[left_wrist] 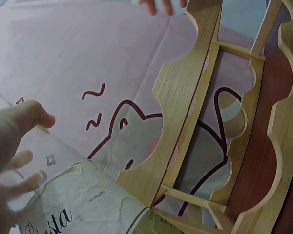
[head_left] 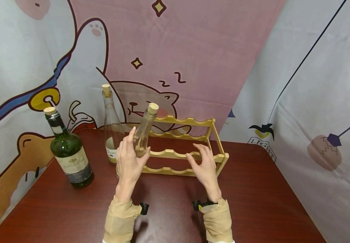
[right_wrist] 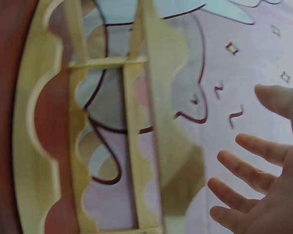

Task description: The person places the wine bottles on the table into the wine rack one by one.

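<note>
A clear glass bottle [head_left: 143, 130] with a cork stopper leans to the right, its lower part mostly hidden by my left hand [head_left: 129, 162]. That hand holds it, fingers along the left side and thumb toward the front. In the left wrist view, the bottle's pale label [left_wrist: 88, 200] shows close up beside the fingers. A light wooden bottle rack [head_left: 170, 154] with scalloped rails stands just behind and to the right. My right hand [head_left: 205, 165] is at the rack's front right, fingers and thumb spread, holding nothing; in the right wrist view its fingers [right_wrist: 249, 170] are apart.
Another clear corked bottle [head_left: 111, 125] stands upright left of the held one. Farther left is a green corked bottle [head_left: 71, 155] with a cream label. All this is on a dark red-brown table [head_left: 253, 189], with a printed cartoon cloth [head_left: 211, 50] hanging behind.
</note>
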`<state>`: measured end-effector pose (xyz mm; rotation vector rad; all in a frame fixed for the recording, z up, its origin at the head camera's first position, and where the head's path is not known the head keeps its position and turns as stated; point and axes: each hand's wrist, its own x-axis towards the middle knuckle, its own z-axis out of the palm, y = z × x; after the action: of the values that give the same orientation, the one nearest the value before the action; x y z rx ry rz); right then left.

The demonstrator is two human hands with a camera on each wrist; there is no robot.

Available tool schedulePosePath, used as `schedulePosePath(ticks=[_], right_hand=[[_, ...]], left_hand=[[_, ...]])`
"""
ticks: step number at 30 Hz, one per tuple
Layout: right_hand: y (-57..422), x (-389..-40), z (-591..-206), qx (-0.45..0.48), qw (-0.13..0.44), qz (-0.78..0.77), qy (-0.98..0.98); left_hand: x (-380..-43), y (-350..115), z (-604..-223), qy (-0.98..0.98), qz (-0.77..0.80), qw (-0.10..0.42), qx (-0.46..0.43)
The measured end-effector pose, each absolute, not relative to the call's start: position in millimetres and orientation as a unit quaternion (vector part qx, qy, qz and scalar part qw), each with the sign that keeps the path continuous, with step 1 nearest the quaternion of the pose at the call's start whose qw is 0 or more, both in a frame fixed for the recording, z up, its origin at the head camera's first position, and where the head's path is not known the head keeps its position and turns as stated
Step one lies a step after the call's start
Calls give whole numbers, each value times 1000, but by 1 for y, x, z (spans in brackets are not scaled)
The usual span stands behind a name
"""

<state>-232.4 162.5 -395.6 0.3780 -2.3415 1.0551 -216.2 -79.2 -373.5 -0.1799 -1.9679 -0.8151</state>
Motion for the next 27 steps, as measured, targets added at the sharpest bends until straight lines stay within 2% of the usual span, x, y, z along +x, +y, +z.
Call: schedulePosePath(ticks=[19,27], right_hand=[[157,-204,-358,193,282,473,-812],[146,-179,-328,177,269,479,-816]], left_hand=[[-210,-47,-370,-828,-291,456,-147],[-206,-34,-367,-838,-274,442,-168]])
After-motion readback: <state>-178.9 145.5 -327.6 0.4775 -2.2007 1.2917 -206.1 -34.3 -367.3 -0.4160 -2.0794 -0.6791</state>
